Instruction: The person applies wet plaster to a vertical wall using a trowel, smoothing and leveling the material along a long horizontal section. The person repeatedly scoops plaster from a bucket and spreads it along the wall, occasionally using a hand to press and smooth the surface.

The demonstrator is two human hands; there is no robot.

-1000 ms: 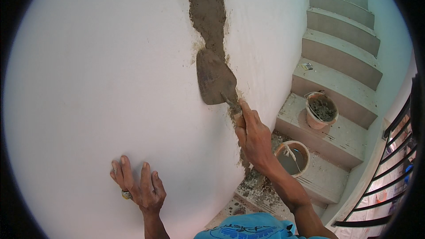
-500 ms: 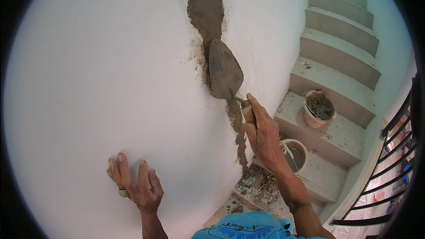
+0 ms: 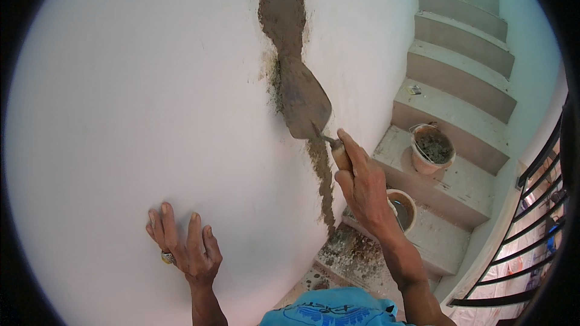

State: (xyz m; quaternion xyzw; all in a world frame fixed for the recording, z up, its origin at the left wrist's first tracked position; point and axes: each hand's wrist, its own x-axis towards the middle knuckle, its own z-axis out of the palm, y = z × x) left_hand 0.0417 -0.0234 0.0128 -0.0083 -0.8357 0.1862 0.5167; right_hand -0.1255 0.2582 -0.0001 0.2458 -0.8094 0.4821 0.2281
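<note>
Spread left hand [image 3: 192, 253] at the white wall [image 3: 121, 115], trowel [image 3: 305, 99] over the mortar strip [image 3: 280, 12]

At left, the hand's fingers are splayed and hold nothing, seemingly resting on the wall; further right, the grey-brown strip looks soft and easily dented. Across its narrower stretch lies the trowel's broad blade, probably stiff, fairly light and slick where wet. Rightmost, the right hand [image 3: 364, 190] has its fingers curled around the wood-coloured handle [image 3: 341, 156], likely the surest, driest place to take hold.

Pale staircase [image 3: 462, 79] right of the right hand [image 3: 364, 192], rising beyond it. Small packet [image 3: 414, 90] on a step, up-right of hand. Black barred railing [image 3: 498, 299], farther right.
</note>
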